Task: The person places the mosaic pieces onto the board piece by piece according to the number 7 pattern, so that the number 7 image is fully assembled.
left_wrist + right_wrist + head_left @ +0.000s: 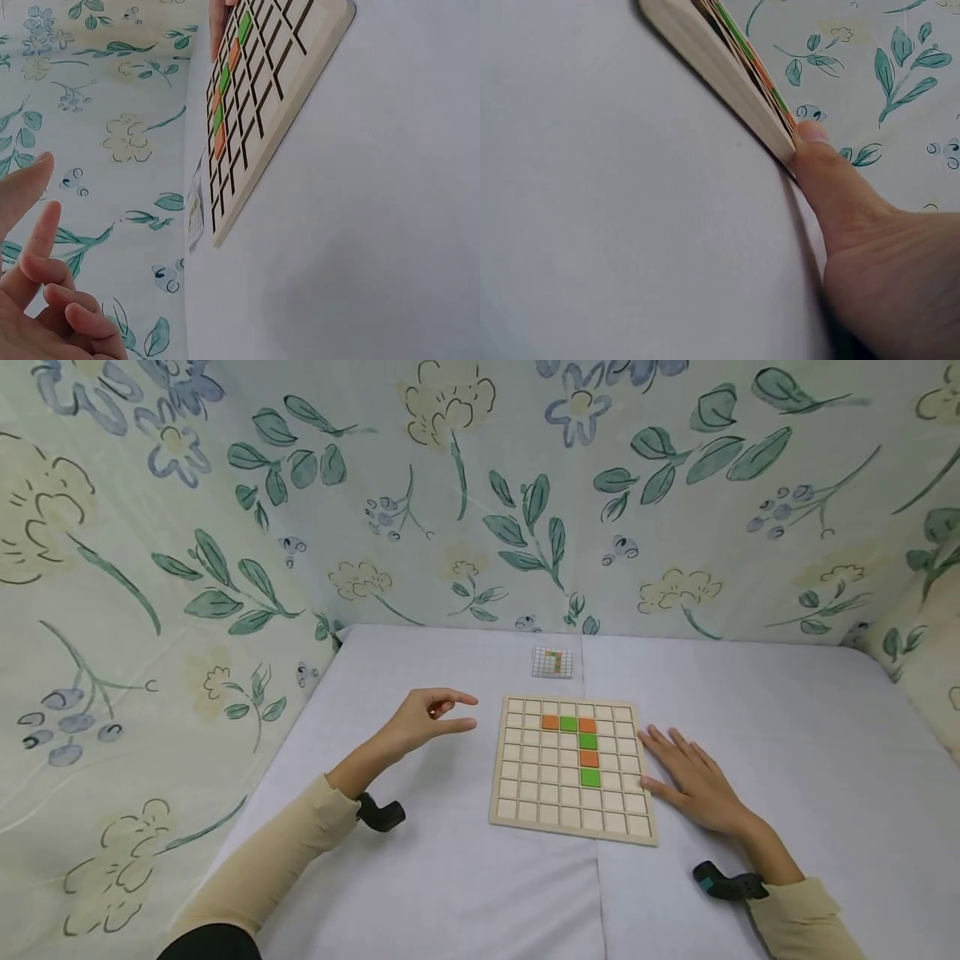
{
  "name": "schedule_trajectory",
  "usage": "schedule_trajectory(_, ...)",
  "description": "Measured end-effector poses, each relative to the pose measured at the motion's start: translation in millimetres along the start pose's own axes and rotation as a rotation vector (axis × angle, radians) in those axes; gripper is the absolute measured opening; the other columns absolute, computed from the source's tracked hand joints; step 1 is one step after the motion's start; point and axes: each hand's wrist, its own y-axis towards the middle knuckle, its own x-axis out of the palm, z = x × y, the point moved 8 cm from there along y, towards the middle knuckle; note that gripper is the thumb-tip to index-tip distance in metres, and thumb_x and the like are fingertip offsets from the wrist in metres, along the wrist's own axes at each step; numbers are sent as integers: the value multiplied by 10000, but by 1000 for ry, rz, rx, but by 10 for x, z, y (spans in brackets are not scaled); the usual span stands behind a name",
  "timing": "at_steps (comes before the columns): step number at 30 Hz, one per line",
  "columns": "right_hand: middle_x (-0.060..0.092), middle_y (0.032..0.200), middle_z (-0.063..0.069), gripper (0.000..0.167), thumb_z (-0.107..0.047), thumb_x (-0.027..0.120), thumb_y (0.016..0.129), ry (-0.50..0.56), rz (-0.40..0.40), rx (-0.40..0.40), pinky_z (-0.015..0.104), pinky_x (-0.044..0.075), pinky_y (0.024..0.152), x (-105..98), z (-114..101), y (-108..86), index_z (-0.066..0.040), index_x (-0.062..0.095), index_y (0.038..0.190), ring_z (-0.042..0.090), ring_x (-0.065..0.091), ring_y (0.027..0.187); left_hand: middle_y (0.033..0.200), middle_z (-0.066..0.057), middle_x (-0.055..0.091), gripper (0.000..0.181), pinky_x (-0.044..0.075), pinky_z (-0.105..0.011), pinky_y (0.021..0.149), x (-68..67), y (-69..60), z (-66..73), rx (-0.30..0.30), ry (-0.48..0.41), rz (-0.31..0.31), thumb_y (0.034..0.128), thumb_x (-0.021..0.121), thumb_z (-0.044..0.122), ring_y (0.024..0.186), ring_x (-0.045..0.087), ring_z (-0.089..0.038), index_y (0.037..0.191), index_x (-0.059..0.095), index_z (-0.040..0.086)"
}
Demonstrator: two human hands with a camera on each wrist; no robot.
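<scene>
A square wooden board point(573, 836) with a grid of pale tiles lies flat on the table. Orange tiles point(551, 722) and green tiles point(590, 777) alternate in it, running along a row and then down a column. To the board's left my left hand point(423, 724) hovers, apart from it. Its thumb and forefinger stretch out with a gap between them, the other fingers bend loosely, and nothing is held. My right hand point(697, 789) lies with spread fingers at the board's right edge. In the right wrist view its thumb point(832, 176) touches the board's edge point(720, 79).
Behind the board lies a small card point(552, 662) printed with a similar coloured grid. A white cloth point(420, 885) covers the table. Floral fabric point(517, 527) hangs at the back and sides. Both wrists wear black straps with devices point(381, 814).
</scene>
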Motion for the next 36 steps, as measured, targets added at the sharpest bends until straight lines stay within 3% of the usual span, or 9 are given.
schedule_trajectory(8, 234, 1600, 216, 763, -389, 630, 980, 8, -1, 1, 600, 15, 1147, 10, -14, 4, -95, 266, 1583, 445, 96, 1474, 833, -96, 371, 410, 284, -283, 607, -199, -191, -197, -25, 2, 14, 850, 818, 313, 752, 336, -181, 1202, 729, 122)
schedule_trajectory(16, 230, 1603, 213, 750, -381, 623, 985, 22, -13, 2, 595, 12, 1147, 31, -16, -8, -104, 266, 1584, 444, 93, 1475, 868, -186, 401, 368, 286, -270, 598, -449, -405, -420, -26, 52, 37, 848, 814, 340, 750, 348, -171, 1182, 740, 204)
schedule_trajectory(20, 225, 1604, 214, 755, -386, 618, 987, 12, -9, 5, 595, 10, 1148, 15, -9, -1, -100, 259, 1586, 441, 85, 1478, 844, -90, 378, 382, 385, -249, 573, -611, -499, -525, -56, 58, 53, 840, 821, 348, 731, 332, -174, 1182, 737, 201)
schedule_trajectory(24, 225, 1606, 207, 759, -394, 620, 984, 2, -5, 13, 590, 7, 1150, 3, 7, 13, -97, 263, 1584, 432, 81, 1481, 859, -112, 354, 445, 505, -311, 617, -750, -587, -627, -64, 51, 58, 851, 817, 297, 754, 407, -191, 1226, 709, 84)
schedule_trajectory(30, 224, 1607, 206, 761, -401, 620, 983, -4, -7, 18, 587, 2, 1152, 1, 11, 16, -96, 265, 1583, 428, 78, 1483, 904, -192, 431, 441, 348, -285, 646, -913, -686, -853, -87, 102, 73, 860, 809, 284, 810, 387, -208, 1233, 702, 74)
schedule_trajectory(36, 226, 1604, 213, 762, -395, 620, 984, 0, -5, 8, 584, 0, 1152, 8, -9, 6, -96, 259, 1585, 430, 83, 1481, 922, -207, 463, 453, 350, -281, 665, -986, -746, -1067, -106, 101, 52, 817, 848, 263, 800, 386, -209, 1211, 718, 81)
